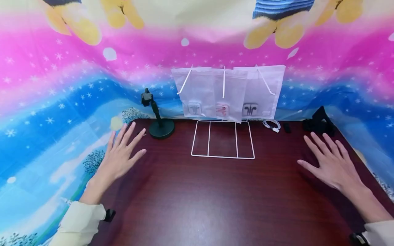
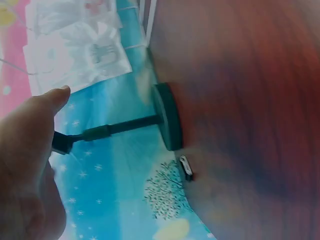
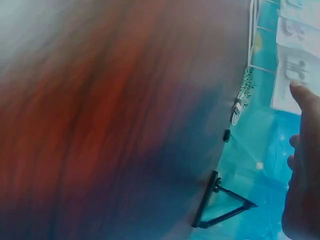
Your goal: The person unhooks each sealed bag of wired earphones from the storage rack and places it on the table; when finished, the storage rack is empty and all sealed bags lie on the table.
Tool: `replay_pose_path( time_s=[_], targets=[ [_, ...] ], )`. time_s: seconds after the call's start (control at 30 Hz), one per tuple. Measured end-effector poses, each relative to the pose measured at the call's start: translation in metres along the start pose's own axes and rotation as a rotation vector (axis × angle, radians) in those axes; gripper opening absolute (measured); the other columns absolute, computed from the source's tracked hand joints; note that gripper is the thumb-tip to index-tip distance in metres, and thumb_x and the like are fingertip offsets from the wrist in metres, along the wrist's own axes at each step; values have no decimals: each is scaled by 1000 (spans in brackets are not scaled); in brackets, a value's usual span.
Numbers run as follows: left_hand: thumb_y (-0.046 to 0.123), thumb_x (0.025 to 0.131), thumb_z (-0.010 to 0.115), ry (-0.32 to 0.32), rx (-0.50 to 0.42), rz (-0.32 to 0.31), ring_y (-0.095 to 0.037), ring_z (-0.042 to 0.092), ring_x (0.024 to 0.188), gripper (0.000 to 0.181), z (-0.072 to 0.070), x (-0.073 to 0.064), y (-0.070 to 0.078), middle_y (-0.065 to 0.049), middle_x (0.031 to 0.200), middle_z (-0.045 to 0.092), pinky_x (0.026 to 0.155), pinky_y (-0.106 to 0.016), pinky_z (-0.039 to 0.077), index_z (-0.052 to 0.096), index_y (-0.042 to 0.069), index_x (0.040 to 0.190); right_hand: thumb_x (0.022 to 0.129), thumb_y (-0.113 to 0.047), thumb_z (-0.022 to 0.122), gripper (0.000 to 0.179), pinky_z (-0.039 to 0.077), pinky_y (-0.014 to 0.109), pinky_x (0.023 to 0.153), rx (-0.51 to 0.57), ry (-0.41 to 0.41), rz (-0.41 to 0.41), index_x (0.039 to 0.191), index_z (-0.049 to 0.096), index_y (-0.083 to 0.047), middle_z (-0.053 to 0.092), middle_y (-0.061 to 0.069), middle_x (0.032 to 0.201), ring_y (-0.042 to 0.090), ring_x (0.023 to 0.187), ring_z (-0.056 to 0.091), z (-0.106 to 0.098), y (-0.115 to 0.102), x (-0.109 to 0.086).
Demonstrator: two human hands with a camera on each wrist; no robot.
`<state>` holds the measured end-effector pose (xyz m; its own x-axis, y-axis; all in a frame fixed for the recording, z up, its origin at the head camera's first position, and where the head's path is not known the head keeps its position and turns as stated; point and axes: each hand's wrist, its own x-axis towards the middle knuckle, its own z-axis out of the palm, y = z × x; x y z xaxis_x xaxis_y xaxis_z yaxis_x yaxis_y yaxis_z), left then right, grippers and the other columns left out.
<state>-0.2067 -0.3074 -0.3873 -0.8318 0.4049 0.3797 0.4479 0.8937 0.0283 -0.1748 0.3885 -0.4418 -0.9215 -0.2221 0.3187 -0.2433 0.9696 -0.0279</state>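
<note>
My left hand hovers over the table's left side, fingers spread and holding nothing. On the right, my right hand is likewise spread and empty. Between them at the back stands a white wire rack. Three translucent zip bags hang from its prongs: a left bag with white earphones, a middle bag with red ones, and a right bag with black ones. Neither hand touches the bags. Thumbs and parts of both hands show in the wrist views.
A dark round-based stand is beside my left hand, with a small dark item near its base. Right of the rack lie a coiled white cable, a small black block and a black folding stand. Patterned cloth surrounds the table.
</note>
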Motion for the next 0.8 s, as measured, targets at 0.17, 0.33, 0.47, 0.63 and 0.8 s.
replay_pose_path(
  time_s=[0.17,0.33,0.47,0.63,0.8],
  targets=[
    [39,108,54,-63,-288,-42,-35,0,160,68,-1,14,3,-7,175,7,124,-66,-2,22,27,167,100,-55,61,94,-5,73,119,286,-106,82,169,6,-23,6,13,175,39,160,-6,12,-6,20],
    [39,110,51,-159,-550,-140,-37,-1,160,66,7,31,4,0,176,3,115,-79,7,19,31,168,106,-47,55,87,1,86,105,611,-234,151,168,0,-21,1,22,173,53,155,-3,21,-19,43],
    [43,110,48,-196,-642,-188,-35,1,160,66,15,50,8,3,175,2,117,-76,12,17,33,168,107,-46,53,85,-5,86,105,757,-323,147,168,-2,-26,-4,20,173,55,153,-7,29,-32,56],
    [52,109,45,-209,-703,-223,-31,4,161,68,22,77,16,1,175,5,121,-70,13,15,34,168,104,-46,60,89,3,83,109,756,-381,82,169,3,-26,1,19,174,52,154,-3,42,-49,72],
    [55,108,47,-194,-752,-248,-28,9,161,68,26,97,20,2,175,10,123,-65,15,16,39,166,96,-48,71,99,13,79,112,702,-398,9,169,11,-19,9,18,173,49,155,5,56,-63,92]
  ],
)
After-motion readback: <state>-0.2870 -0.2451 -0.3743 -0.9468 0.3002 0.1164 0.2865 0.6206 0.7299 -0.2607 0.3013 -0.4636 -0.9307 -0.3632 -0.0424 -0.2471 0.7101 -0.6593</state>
